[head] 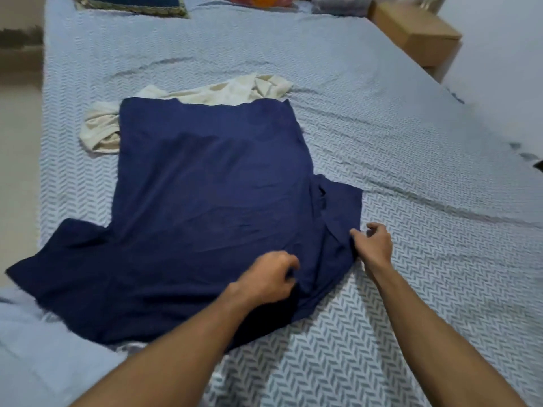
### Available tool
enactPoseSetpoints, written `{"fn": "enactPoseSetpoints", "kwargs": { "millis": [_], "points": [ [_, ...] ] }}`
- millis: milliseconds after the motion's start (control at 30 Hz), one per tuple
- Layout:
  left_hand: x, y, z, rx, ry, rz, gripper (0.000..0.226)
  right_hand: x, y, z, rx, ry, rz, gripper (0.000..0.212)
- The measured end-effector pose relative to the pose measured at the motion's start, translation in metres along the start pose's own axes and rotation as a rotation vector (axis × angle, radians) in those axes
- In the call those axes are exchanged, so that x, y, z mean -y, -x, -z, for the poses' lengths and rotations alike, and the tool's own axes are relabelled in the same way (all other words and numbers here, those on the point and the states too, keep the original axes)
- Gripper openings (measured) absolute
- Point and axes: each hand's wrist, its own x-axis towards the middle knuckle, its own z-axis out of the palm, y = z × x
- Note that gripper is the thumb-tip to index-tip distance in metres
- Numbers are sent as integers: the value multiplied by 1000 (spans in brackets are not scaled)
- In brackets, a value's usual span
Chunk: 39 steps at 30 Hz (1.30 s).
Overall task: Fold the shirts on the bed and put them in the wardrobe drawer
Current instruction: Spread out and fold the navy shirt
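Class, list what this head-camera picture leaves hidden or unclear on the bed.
- Cream shirt: mostly covered by the navy shirt.
- Left hand: fingertips curl out of sight into the navy cloth.
- Pillow and cardboard box: cut by the top edge.
- Wardrobe drawer: outside the view.

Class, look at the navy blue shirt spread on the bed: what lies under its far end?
A crumpled cream shirt pokes out from under the navy shirt; its covered part cannot be seen.

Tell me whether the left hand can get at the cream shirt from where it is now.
Probably not without a long stretch: the left hand grips the navy shirt near its close edge, and the cream shirt lies at that shirt's far end, partly under it.
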Motion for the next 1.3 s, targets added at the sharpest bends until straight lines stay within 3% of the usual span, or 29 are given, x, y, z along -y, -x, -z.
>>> {"fn": "enactPoseSetpoints", "kwargs": {
  "millis": [100,300,367,433,500,600,667,867,1000,1067,1133,1233,1300],
  "points": [
    [-38,-31,-37,132,-44,-28,28,-15,-37,8,103,-194,-120,45],
    [-66,-62,-48,292,-93,264,50,8,-84,5,245,-396,-151,33],
    [-66,-65,-43,287,-37,311,38,27,-87,10,294,-472,-184,34],
    [-68,-74,-47,309,45,348,21,33,-98,14,345,-535,-244,22],
    [-59,-70,-45,316,180,388,19,36,-98,17,365,-604,-280,13],
    [-57,-64,-38,341,382,435,19,22,-107,33,274,-793,-350,20],
    [-57,-61,-35,374,411,428,17,0,-112,36,111,-857,-342,14],
    [-59,-61,-30,420,372,399,15,-29,-84,36,-168,-426,-182,18],
    [-59,-64,-41,382,263,389,26,-20,-90,34,-144,-132,-135,18],
    [-59,-69,-41,396,253,386,32,-4,-93,30,-161,175,36,38],
    [-56,-75,-37,442,266,387,27,25,-99,21,-226,325,316,41],
    [-50,-85,-27,548,323,393,21,68,-117,-1,62,309,609,23],
    [-42,-91,-13,630,460,379,23,82,-125,-21,229,296,575,14]
  ]
}}
